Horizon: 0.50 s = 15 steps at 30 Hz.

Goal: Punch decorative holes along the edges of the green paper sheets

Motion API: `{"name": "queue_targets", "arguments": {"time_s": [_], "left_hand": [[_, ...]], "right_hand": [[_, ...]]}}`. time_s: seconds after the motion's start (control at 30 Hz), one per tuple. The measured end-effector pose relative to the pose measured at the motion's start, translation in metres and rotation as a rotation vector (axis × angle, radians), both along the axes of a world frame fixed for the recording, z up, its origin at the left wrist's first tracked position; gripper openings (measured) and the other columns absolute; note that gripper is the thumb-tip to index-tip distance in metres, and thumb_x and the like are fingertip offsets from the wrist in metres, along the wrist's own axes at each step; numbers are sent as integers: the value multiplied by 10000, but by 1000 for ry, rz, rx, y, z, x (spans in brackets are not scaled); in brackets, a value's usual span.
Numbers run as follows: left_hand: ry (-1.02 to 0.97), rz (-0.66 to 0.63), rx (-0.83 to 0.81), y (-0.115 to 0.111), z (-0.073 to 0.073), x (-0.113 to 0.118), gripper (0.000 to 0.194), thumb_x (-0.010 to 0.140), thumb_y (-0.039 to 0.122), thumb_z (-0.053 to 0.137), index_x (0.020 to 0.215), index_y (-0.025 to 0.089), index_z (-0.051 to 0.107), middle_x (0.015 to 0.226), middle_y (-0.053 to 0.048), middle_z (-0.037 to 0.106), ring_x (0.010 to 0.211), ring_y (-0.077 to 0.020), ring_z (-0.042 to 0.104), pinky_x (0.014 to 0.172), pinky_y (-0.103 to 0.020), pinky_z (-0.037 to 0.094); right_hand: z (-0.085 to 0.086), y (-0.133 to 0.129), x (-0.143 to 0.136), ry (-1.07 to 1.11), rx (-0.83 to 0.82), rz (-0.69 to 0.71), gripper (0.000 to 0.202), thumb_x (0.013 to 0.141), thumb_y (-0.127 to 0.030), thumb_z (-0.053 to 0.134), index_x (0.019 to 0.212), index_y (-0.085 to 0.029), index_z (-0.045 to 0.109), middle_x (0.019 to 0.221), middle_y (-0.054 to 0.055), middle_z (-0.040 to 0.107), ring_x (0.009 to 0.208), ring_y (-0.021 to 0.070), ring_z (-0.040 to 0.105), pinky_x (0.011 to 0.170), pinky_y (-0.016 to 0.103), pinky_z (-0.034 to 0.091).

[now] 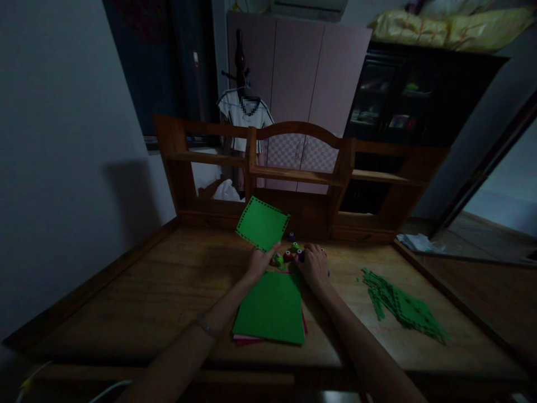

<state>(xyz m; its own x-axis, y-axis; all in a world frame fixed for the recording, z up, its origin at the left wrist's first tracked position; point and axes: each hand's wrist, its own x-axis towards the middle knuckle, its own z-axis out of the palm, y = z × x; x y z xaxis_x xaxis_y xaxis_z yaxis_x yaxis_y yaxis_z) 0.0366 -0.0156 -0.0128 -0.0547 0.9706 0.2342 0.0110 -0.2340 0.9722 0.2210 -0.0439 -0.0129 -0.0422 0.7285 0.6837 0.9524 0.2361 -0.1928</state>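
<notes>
My left hand [262, 260] pinches the lower corner of a green paper sheet [262, 224], whose edges carry rows of small punched holes. The sheet is raised and tilted above the table. My right hand [314, 263] curls over a group of small craft punches; its fingertips are partly hidden, so what they grip cannot be made out. Beside its thumb sits a purple punch [299, 256]. A red punch [287, 256] and a green punch [278, 259] stand between my hands, with green paper bits near them. Below lies a stack of coloured paper [271, 308], green on top.
Perforated green sheets and cut strips [403, 305] lie in a pile on the right of the wooden table [168, 291]. A wooden shelf unit [293, 178] rises along the table's far edge. White cable [111, 387] shows at the lower left.
</notes>
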Motion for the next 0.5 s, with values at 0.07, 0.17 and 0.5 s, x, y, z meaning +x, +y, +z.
{"name": "queue_targets", "arguments": {"time_s": [0.07,0.17,0.5], "left_hand": [[-26,-21,4,-1,0,1,381,683,545,658,714,166,648,609,-29,655,476,-139,571,498,-247,436],[-35,-54,1,-1,2,0,396,709,550,636,761,159,669,645,-36,668,491,-137,576,511,-250,447],[-40,-53,4,-9,13,1,421,761,560,581,784,159,707,743,-73,703,648,-170,639,690,-279,488]], "right_hand": [[4,-2,1,76,-14,6,139,798,-322,610,811,-194,664,877,103,652,857,236,575,772,349,435],[11,-3,5,363,-41,36,238,797,-401,610,875,-186,677,888,99,684,768,222,628,670,314,460],[23,1,4,1443,-302,476,377,719,-483,704,918,-163,686,886,78,719,803,207,699,724,308,562]]}}
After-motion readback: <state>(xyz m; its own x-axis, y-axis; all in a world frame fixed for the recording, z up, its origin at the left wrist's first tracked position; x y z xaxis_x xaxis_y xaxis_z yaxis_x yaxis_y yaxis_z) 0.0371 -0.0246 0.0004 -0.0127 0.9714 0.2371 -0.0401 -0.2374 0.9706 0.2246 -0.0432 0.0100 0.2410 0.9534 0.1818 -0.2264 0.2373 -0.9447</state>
